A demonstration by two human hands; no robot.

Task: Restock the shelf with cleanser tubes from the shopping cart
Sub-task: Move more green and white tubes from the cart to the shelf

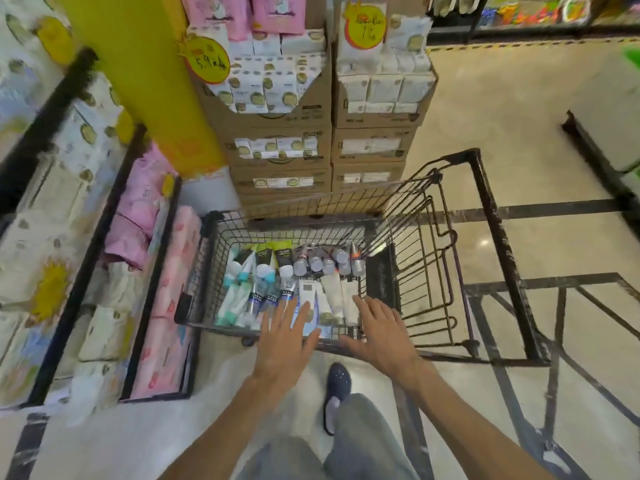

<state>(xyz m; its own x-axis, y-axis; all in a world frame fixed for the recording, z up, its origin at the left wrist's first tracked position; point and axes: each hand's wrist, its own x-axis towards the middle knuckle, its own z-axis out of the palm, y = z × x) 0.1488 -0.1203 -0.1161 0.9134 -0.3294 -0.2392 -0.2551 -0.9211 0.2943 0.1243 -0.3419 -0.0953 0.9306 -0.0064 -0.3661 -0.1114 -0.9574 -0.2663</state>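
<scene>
A black wire shopping cart (485, 216) stands in front of me, its basket holding several cleanser tubes (329, 292) laid in rows: white, silver-capped, dark with green tops, and teal ones at the left. My left hand (287, 336) hovers flat over the basket's near edge, fingers straight, above the blue-and-white tubes. My right hand (379, 332) is spread open beside it, over the near rim by the white tubes. Neither hand holds anything.
A low shelf (135, 271) of pink and white tissue packs runs along the left. Stacked cardboard boxes (280, 133) of tissue stand beyond the cart, beside a yellow pillar (138, 81). Open floor lies to the right. My shoe (334, 400) is below the cart.
</scene>
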